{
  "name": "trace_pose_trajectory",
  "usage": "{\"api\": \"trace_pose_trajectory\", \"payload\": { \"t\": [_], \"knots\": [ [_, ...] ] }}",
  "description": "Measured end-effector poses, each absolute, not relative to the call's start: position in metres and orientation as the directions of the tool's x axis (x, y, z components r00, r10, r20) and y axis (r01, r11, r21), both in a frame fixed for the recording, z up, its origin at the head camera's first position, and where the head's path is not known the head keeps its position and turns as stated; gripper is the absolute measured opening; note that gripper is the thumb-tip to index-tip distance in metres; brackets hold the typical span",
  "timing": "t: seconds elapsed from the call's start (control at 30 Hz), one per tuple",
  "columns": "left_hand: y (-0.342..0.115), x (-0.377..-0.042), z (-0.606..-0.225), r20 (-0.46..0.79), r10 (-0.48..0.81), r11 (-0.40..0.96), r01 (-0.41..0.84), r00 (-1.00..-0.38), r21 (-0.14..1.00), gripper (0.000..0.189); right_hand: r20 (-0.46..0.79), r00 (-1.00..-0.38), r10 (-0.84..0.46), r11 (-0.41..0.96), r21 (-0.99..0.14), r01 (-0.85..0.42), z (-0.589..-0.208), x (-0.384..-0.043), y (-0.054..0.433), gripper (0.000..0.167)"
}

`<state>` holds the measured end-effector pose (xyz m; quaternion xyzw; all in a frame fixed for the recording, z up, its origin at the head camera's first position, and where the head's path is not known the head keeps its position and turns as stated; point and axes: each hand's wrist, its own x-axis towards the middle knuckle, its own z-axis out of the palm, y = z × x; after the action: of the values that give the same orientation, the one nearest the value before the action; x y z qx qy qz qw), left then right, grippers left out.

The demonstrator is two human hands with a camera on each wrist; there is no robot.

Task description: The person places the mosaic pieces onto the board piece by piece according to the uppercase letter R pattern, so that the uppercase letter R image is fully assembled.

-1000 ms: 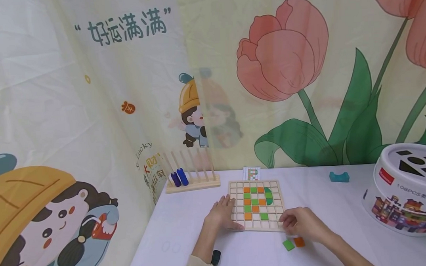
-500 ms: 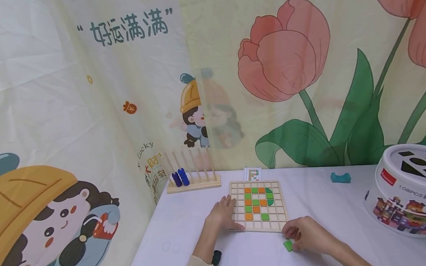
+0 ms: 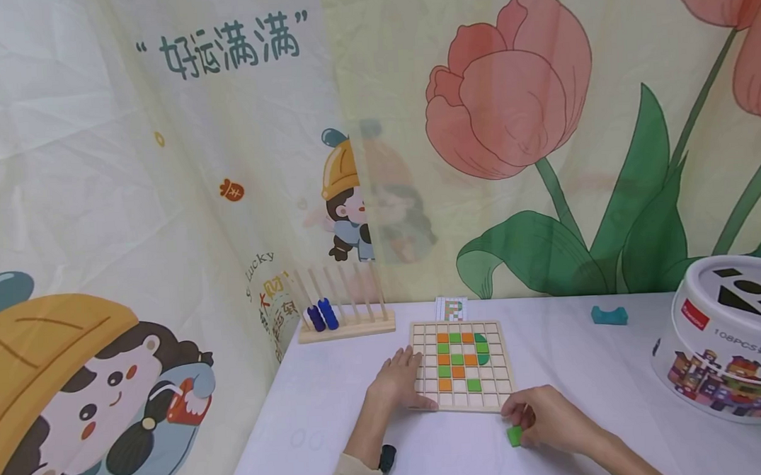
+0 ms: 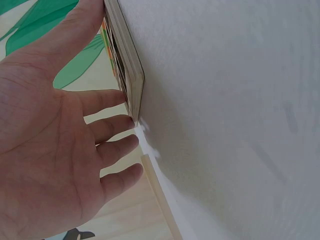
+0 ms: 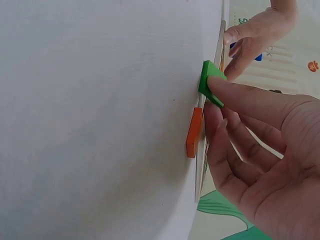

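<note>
A wooden grid board lies on the table, with orange and green square tiles and dark green rounded pieces set in a P-like shape. My left hand rests along its left edge, fingers extended; in the left wrist view the thumb and fingertips touch the board's side. Below the board's lower right corner, my right hand pinches a green square tile. The right wrist view shows this green tile tilted at the thumb. An orange tile stays on the table beside the fingers, hidden by the hand in the head view.
A small pattern card lies behind the board. At the back left stands a wooden peg rack with blue beads. A teal arch block and a large white bucket are to the right.
My right hand has come down from the board's right edge over the loose tiles, covering the orange one, and has taken hold of the green tile. My left hand stays put.
</note>
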<state>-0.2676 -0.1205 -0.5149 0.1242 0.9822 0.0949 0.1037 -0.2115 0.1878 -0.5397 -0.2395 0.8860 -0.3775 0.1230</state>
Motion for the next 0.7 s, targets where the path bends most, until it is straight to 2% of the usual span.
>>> {"api": "trace_pose_trajectory", "payload": {
  "t": [0.27,0.7],
  "knots": [
    [-0.121,-0.267,-0.516,-0.176,0.268,0.951,0.23,-0.947,0.209,0.109,-0.022,-0.843,-0.538,0.536,-0.78,-0.321,-0.542,-0.218,0.187,0.029],
    [-0.121,-0.268,-0.516,-0.187,0.271,0.95,0.231,-0.944,0.209,0.109,0.055,-0.902,-0.429,0.53,-0.793,-0.3,-0.537,-0.239,0.163,0.027]
  ]
}}
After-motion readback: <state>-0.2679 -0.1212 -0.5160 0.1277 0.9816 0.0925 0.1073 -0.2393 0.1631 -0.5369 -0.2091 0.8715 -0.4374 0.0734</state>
